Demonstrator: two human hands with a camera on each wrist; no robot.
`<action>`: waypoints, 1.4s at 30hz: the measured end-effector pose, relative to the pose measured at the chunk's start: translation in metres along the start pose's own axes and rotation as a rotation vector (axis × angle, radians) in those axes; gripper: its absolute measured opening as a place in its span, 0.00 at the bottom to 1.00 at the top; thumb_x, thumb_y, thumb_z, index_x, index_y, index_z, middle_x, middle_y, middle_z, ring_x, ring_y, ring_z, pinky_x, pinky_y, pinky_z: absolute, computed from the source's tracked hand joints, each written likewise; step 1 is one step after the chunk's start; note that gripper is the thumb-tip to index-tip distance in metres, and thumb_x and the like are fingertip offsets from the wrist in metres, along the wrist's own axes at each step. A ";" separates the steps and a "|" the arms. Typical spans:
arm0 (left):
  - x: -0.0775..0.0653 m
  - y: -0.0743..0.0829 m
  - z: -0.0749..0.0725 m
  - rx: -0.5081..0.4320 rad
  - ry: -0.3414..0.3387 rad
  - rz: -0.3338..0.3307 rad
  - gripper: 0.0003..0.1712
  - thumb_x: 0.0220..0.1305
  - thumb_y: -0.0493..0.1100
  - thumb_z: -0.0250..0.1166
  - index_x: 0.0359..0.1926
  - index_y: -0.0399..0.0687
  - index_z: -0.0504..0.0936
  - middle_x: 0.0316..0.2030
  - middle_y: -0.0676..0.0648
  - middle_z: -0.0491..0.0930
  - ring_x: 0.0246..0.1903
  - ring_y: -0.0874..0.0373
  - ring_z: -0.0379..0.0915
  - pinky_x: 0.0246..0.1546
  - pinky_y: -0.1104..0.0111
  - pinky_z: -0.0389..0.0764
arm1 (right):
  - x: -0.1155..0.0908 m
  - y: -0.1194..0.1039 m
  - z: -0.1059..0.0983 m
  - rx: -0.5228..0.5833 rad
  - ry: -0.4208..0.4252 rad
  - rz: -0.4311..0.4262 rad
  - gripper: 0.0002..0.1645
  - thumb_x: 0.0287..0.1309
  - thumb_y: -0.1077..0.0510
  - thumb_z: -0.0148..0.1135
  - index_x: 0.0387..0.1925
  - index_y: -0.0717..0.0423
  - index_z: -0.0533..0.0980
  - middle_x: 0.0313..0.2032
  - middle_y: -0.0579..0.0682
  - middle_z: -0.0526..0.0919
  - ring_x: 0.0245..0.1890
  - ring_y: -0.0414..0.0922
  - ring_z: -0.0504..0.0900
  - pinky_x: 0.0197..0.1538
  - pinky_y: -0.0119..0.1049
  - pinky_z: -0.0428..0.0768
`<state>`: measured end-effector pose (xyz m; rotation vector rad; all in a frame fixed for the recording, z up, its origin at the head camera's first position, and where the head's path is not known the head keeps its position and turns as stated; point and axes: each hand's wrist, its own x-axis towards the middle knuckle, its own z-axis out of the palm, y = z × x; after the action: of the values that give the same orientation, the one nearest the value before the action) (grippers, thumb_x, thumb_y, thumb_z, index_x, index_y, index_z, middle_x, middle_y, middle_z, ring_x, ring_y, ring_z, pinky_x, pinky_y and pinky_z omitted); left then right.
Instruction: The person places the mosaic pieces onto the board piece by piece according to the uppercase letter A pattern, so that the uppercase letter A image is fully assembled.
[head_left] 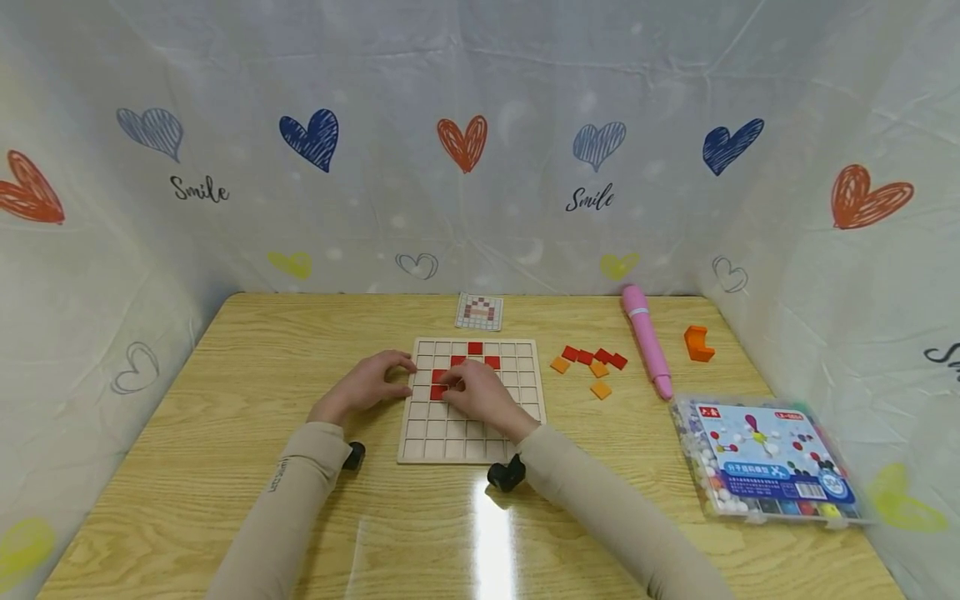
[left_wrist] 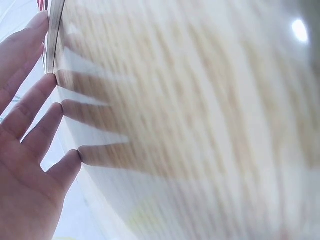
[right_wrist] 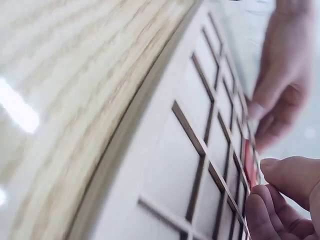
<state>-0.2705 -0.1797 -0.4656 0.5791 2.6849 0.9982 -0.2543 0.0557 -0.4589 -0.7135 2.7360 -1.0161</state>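
Note:
A pale wooden grid board (head_left: 435,450) lies mid-table, with several red square tiles (head_left: 476,348) set in its upper cells. My left hand (head_left: 369,383) is at the board's left edge, fingers spread and fingertips at its side. In the left wrist view the left fingers (left_wrist: 32,107) extend loosely and hold nothing. Over the board, my right hand (head_left: 483,396) has thumb and forefinger pinched at a red tile (head_left: 437,392) in the left part of the grid. The right wrist view has red tile (right_wrist: 249,162) close by the right thumb and forefinger (right_wrist: 287,180).
A small pattern card (head_left: 480,312) lies behind the board. Loose red tiles (head_left: 585,357) and orange tiles (head_left: 601,390) are scattered to its right. Farther right are a pink stick-like object (head_left: 647,342), an orange plastic piece (head_left: 698,343) and a clear box of colored beads (head_left: 780,467).

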 end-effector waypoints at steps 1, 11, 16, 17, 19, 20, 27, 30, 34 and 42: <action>0.000 0.000 0.000 0.003 0.000 0.003 0.20 0.62 0.40 0.69 0.55 0.41 0.79 0.67 0.36 0.66 0.69 0.38 0.56 0.70 0.46 0.56 | -0.003 0.002 -0.002 0.020 0.016 0.015 0.12 0.61 0.61 0.64 0.46 0.56 0.84 0.42 0.49 0.84 0.40 0.43 0.80 0.44 0.35 0.80; 0.000 0.001 0.001 0.001 0.000 -0.014 0.20 0.62 0.39 0.69 0.55 0.41 0.79 0.67 0.37 0.66 0.69 0.38 0.54 0.71 0.48 0.55 | -0.056 0.035 -0.035 0.207 0.254 0.183 0.16 0.60 0.58 0.67 0.49 0.57 0.83 0.44 0.49 0.83 0.42 0.45 0.82 0.48 0.42 0.82; 0.000 0.000 0.001 -0.005 -0.001 -0.020 0.20 0.63 0.40 0.68 0.55 0.42 0.79 0.67 0.37 0.66 0.70 0.38 0.54 0.71 0.47 0.55 | -0.082 0.052 -0.048 0.253 0.319 0.246 0.19 0.61 0.56 0.67 0.52 0.57 0.81 0.47 0.52 0.83 0.45 0.47 0.82 0.51 0.44 0.82; 0.000 0.000 0.001 -0.008 -0.001 -0.019 0.20 0.63 0.40 0.68 0.55 0.42 0.79 0.67 0.37 0.66 0.69 0.38 0.54 0.71 0.47 0.55 | -0.087 0.056 -0.049 0.256 0.333 0.254 0.19 0.61 0.56 0.67 0.53 0.58 0.81 0.48 0.53 0.83 0.46 0.48 0.82 0.51 0.44 0.82; 0.000 -0.001 0.001 -0.012 -0.002 -0.015 0.20 0.63 0.39 0.68 0.55 0.42 0.79 0.67 0.37 0.66 0.70 0.38 0.54 0.71 0.47 0.54 | -0.096 0.064 -0.053 0.275 0.358 0.286 0.20 0.62 0.56 0.66 0.54 0.58 0.80 0.49 0.53 0.83 0.46 0.48 0.82 0.50 0.43 0.83; 0.000 -0.001 0.001 -0.012 -0.002 -0.013 0.20 0.63 0.39 0.68 0.55 0.41 0.79 0.67 0.37 0.66 0.70 0.38 0.54 0.71 0.47 0.54 | -0.100 0.068 -0.054 0.285 0.374 0.308 0.20 0.62 0.55 0.66 0.55 0.57 0.80 0.48 0.53 0.83 0.46 0.48 0.82 0.50 0.43 0.83; 0.002 0.000 0.002 -0.007 -0.002 -0.021 0.20 0.63 0.40 0.69 0.55 0.42 0.79 0.67 0.37 0.66 0.70 0.38 0.53 0.71 0.47 0.53 | -0.122 0.092 -0.065 0.306 0.461 0.430 0.22 0.65 0.51 0.63 0.57 0.57 0.78 0.51 0.55 0.83 0.50 0.50 0.82 0.50 0.44 0.83; 0.001 0.000 0.001 -0.007 -0.003 -0.015 0.20 0.63 0.40 0.68 0.55 0.42 0.79 0.67 0.36 0.66 0.70 0.38 0.54 0.71 0.47 0.53 | -0.126 0.101 -0.071 0.303 0.484 0.468 0.24 0.66 0.50 0.62 0.59 0.57 0.77 0.54 0.56 0.81 0.52 0.51 0.80 0.52 0.46 0.81; 0.001 -0.001 0.002 -0.005 -0.003 -0.014 0.20 0.63 0.40 0.68 0.55 0.42 0.79 0.67 0.37 0.66 0.70 0.38 0.54 0.71 0.47 0.54 | -0.128 0.114 -0.080 0.316 0.512 0.511 0.26 0.67 0.50 0.60 0.62 0.57 0.75 0.56 0.57 0.79 0.54 0.52 0.78 0.54 0.47 0.80; 0.002 0.000 0.001 -0.005 -0.007 -0.030 0.21 0.62 0.42 0.69 0.55 0.43 0.79 0.67 0.38 0.66 0.70 0.39 0.54 0.71 0.48 0.54 | -0.128 0.140 -0.094 0.239 0.570 0.537 0.24 0.69 0.54 0.58 0.62 0.61 0.74 0.55 0.62 0.79 0.53 0.55 0.79 0.54 0.46 0.79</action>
<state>-0.2721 -0.1784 -0.4669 0.5386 2.6757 0.9933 -0.2225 0.2638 -0.4824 0.3997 2.8854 -1.5263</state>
